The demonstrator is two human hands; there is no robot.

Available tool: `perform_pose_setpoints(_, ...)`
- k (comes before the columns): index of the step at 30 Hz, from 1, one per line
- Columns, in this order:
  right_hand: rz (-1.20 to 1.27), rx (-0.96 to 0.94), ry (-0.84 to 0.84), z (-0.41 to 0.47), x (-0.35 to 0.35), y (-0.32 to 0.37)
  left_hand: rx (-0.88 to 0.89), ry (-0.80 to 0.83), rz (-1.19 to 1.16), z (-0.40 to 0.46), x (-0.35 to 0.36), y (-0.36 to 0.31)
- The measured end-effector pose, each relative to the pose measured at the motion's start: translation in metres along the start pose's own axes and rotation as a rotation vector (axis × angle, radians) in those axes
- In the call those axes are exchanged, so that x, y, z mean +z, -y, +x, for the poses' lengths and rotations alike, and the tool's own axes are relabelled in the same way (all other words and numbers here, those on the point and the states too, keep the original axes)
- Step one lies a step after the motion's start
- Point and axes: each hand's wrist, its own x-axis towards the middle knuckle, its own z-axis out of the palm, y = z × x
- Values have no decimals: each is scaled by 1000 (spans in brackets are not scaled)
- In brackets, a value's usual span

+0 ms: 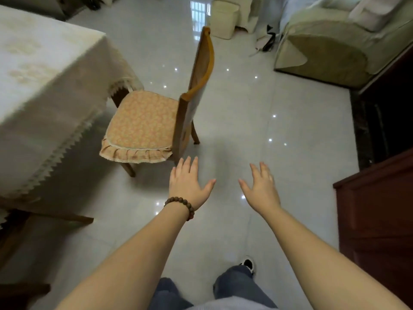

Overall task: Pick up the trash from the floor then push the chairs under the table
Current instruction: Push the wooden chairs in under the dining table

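A wooden chair [143, 124] with an orange frilled cushion stands pulled out from the table [40, 70], its seat front just under the hanging cream tablecloth and its backrest toward the open floor. My left hand [186, 183], with a bead bracelet at the wrist, is held out open with fingers spread, just below the near corner of the chair's backrest and apart from it. My right hand [261, 186] is also open and empty, out over bare floor to the right of the chair. No trash shows on the floor in view.
A dark red wooden cabinet [377, 220] stands close on the right. A covered sofa [330, 48] and a cream bin [224, 17] are at the back. Another dark wooden chair part [24, 222] shows under the table at lower left. Glossy tiled floor lies between.
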Motion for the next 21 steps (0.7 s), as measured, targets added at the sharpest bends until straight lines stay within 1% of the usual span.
perform_pose_setpoints(4, -10, -35, 4, 33, -52, -70, -33, 5, -8, 21, 24, -85)
perform_pose_setpoints(9, -12, -82, 3, 80, -100, -118, -54, -25, 33, 58, 29, -154)
perform_pose_setpoints(15, -20, -134, 16, 152, -125, -138, -85, -91, 54, 123, 25, -191)
perform_pose_setpoints(21, -60, -269, 44, 253, -134, -125, -177, -201, 45, 213, 19, -204)
